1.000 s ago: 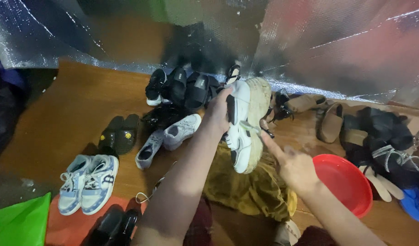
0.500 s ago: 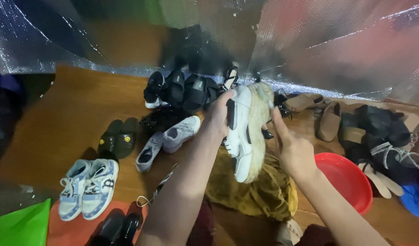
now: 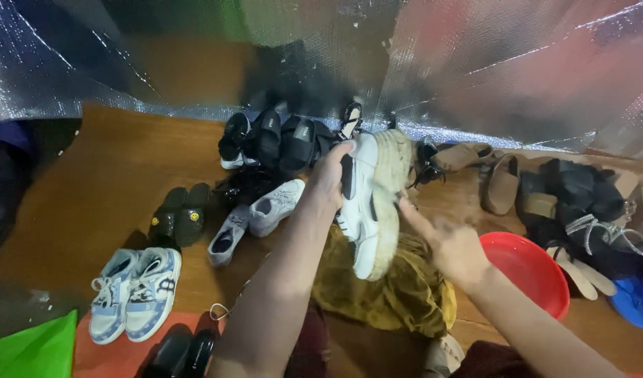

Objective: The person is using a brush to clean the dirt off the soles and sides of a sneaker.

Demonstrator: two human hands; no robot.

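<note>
Since half a second ago the right hand [image 3: 453, 245] has slid a little down the rope-wrapped sole of the white platform sneaker [image 3: 369, 199], its fingers open and brushing along it. Left hand [image 3: 330, 178] grips the shoe by its upper, sole turned toward the other hand so it is reachable, above a mustard-yellow cloth [image 3: 391, 290] and beside a red basin [image 3: 530, 269] on the wooden floor [image 3: 118, 175].

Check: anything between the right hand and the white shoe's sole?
Nothing visible. The left hand holds the white shoe up, sole toward the right hand, whose fingertips sit at the sole's edge. The mustard cloth lies below.
</note>
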